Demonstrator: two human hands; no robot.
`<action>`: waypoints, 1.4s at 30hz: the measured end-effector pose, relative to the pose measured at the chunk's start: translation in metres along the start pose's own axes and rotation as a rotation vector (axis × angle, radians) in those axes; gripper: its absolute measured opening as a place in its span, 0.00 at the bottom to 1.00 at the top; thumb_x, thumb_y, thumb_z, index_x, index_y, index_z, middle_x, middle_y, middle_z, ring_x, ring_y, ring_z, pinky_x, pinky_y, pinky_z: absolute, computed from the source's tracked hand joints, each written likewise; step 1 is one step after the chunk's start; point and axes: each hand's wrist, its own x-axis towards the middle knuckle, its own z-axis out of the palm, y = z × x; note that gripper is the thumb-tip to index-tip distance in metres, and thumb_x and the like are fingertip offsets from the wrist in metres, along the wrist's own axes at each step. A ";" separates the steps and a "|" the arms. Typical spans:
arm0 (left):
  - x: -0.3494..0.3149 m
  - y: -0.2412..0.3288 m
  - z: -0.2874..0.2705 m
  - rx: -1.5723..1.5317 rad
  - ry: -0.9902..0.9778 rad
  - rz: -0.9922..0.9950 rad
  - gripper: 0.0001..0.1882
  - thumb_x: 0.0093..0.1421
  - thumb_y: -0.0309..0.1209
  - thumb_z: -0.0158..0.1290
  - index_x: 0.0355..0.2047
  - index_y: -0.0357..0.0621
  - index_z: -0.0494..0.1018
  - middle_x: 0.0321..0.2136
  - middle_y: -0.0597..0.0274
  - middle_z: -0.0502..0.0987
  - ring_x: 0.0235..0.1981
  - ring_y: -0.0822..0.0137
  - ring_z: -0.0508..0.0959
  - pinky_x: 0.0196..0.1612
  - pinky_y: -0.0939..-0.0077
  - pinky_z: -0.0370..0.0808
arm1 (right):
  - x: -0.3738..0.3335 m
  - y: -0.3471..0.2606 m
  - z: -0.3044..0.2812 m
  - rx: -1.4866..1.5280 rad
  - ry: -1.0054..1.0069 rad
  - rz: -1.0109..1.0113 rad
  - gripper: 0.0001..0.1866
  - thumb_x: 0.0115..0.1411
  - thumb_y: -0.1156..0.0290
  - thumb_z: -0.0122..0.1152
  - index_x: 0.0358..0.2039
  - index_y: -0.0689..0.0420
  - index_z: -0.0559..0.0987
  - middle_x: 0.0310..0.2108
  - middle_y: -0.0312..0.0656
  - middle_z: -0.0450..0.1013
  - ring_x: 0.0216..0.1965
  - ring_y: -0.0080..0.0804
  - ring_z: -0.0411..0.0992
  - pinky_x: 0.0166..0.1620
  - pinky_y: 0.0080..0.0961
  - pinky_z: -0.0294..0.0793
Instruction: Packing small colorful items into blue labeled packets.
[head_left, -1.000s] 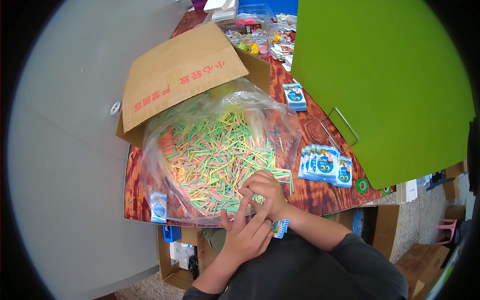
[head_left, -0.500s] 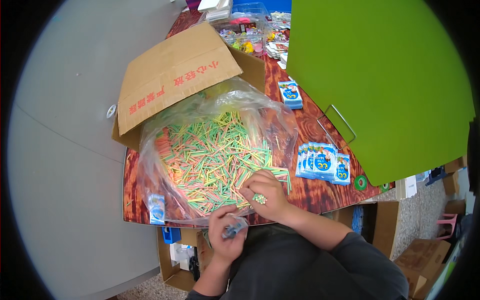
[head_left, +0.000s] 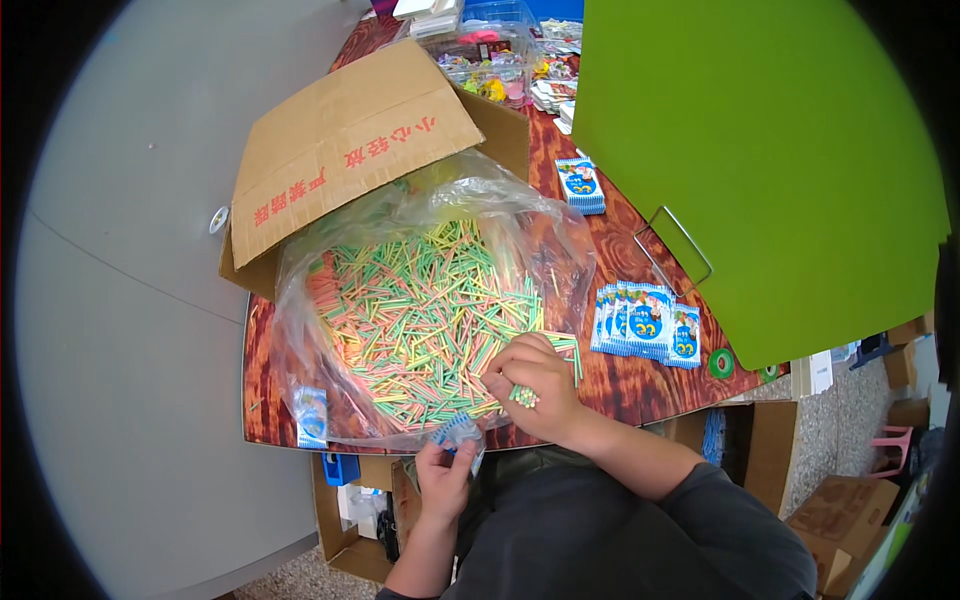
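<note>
My right hand is closed round a bundle of thin pastel sticks, whose round ends poke out by the little-finger side. It rests over the near right edge of a big heap of loose green, yellow and pink sticks. That heap lies in a large clear plastic bag spread open on the table. Just left of it, at the table's front edge, my left hand pinches a small clear-and-blue packet between thumb and fingers. The packet stands upright; whether its mouth is open is hard to tell.
A cardboard box stands tilted behind the bag. Flat blue-and-white packets lie fanned at right, with a stack farther back. One packet sits at front left. A green panel with a metal handle borders the right.
My left hand has turned and brought the packet up from the palm into a fingertip pinch, nearer the heap. The right hand stays nearly in place with its bundle.
</note>
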 end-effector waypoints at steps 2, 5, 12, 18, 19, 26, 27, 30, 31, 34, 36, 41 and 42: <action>-0.001 0.001 0.004 -0.120 0.068 -0.086 0.11 0.65 0.25 0.54 0.47 0.36 0.72 0.39 0.62 0.78 0.44 0.71 0.75 0.48 0.76 0.71 | 0.001 -0.001 0.000 -0.006 0.004 -0.002 0.04 0.51 0.73 0.67 0.24 0.57 0.79 0.27 0.37 0.74 0.31 0.36 0.71 0.41 0.32 0.66; 0.004 0.006 0.008 -0.226 -0.026 -0.090 0.12 0.66 0.27 0.52 0.49 0.38 0.69 0.38 0.63 0.77 0.41 0.72 0.75 0.47 0.76 0.69 | 0.001 -0.001 -0.001 -0.011 0.009 0.000 0.04 0.51 0.73 0.67 0.24 0.57 0.79 0.27 0.36 0.73 0.31 0.36 0.71 0.41 0.31 0.66; -0.001 -0.003 0.006 -0.132 0.041 -0.075 0.15 0.62 0.28 0.55 0.47 0.36 0.70 0.37 0.61 0.75 0.37 0.70 0.74 0.42 0.75 0.69 | 0.000 0.000 -0.001 -0.013 0.028 -0.005 0.04 0.51 0.73 0.68 0.24 0.57 0.79 0.27 0.36 0.74 0.32 0.35 0.71 0.41 0.31 0.66; -0.002 0.006 0.014 -0.002 0.062 -0.041 0.16 0.59 0.22 0.60 0.46 0.39 0.70 0.35 0.69 0.75 0.35 0.78 0.72 0.40 0.82 0.69 | 0.000 -0.001 -0.002 -0.012 0.024 -0.005 0.04 0.51 0.74 0.67 0.24 0.56 0.79 0.27 0.36 0.74 0.32 0.35 0.72 0.42 0.31 0.66; -0.002 0.006 0.013 0.026 0.051 -0.050 0.18 0.56 0.20 0.61 0.46 0.39 0.71 0.35 0.67 0.74 0.36 0.76 0.72 0.41 0.81 0.68 | 0.000 -0.001 -0.002 -0.014 0.022 -0.004 0.04 0.51 0.73 0.67 0.24 0.56 0.79 0.27 0.36 0.74 0.32 0.35 0.72 0.42 0.31 0.66; 0.002 0.011 0.019 0.134 0.009 0.004 0.19 0.52 0.17 0.62 0.43 0.40 0.70 0.30 0.68 0.70 0.33 0.77 0.69 0.38 0.83 0.66 | 0.002 0.000 -0.002 -0.015 0.034 -0.010 0.06 0.52 0.74 0.67 0.22 0.56 0.78 0.27 0.35 0.74 0.31 0.35 0.72 0.42 0.30 0.65; 0.002 0.011 0.020 0.133 0.008 0.004 0.19 0.52 0.17 0.62 0.43 0.40 0.70 0.30 0.68 0.70 0.33 0.77 0.69 0.38 0.83 0.66 | 0.002 0.000 -0.002 -0.017 0.037 -0.012 0.06 0.52 0.74 0.67 0.22 0.56 0.78 0.27 0.35 0.74 0.31 0.35 0.72 0.42 0.31 0.65; 0.002 0.012 0.021 0.133 0.012 0.005 0.20 0.52 0.17 0.62 0.44 0.40 0.70 0.30 0.67 0.70 0.32 0.77 0.69 0.38 0.84 0.65 | 0.002 -0.001 -0.003 -0.016 0.035 -0.019 0.06 0.52 0.74 0.67 0.22 0.56 0.78 0.27 0.35 0.74 0.32 0.35 0.72 0.42 0.31 0.65; 0.002 0.012 0.020 0.145 0.011 0.012 0.20 0.52 0.17 0.62 0.44 0.40 0.69 0.29 0.68 0.70 0.32 0.77 0.69 0.37 0.84 0.65 | 0.003 -0.002 -0.003 -0.013 0.029 -0.022 0.05 0.52 0.74 0.67 0.23 0.57 0.78 0.27 0.36 0.74 0.32 0.35 0.72 0.42 0.31 0.65; 0.003 0.011 0.020 0.158 0.008 0.014 0.20 0.53 0.17 0.62 0.44 0.40 0.69 0.29 0.68 0.70 0.32 0.77 0.68 0.37 0.84 0.65 | 0.004 -0.001 -0.003 -0.007 0.041 -0.039 0.09 0.52 0.76 0.68 0.20 0.61 0.76 0.26 0.40 0.74 0.29 0.38 0.71 0.38 0.32 0.66; 0.002 0.010 0.019 0.157 0.006 0.016 0.20 0.53 0.17 0.62 0.44 0.40 0.69 0.29 0.68 0.70 0.32 0.78 0.68 0.37 0.84 0.65 | 0.004 -0.002 -0.003 -0.007 0.040 -0.041 0.09 0.52 0.76 0.68 0.20 0.61 0.76 0.26 0.40 0.74 0.29 0.38 0.71 0.38 0.32 0.66; 0.001 0.008 0.016 0.164 -0.022 0.044 0.18 0.55 0.17 0.61 0.45 0.40 0.70 0.31 0.69 0.72 0.32 0.79 0.71 0.36 0.85 0.68 | 0.003 -0.002 -0.003 -0.006 0.036 -0.042 0.09 0.52 0.77 0.68 0.20 0.61 0.76 0.26 0.41 0.74 0.29 0.38 0.71 0.39 0.31 0.66; 0.001 0.008 0.017 0.163 -0.022 0.044 0.18 0.55 0.17 0.61 0.45 0.40 0.70 0.31 0.69 0.72 0.32 0.79 0.71 0.36 0.85 0.68 | 0.002 -0.001 -0.003 -0.007 0.029 -0.032 0.07 0.52 0.75 0.68 0.22 0.59 0.77 0.27 0.38 0.74 0.31 0.37 0.71 0.40 0.32 0.66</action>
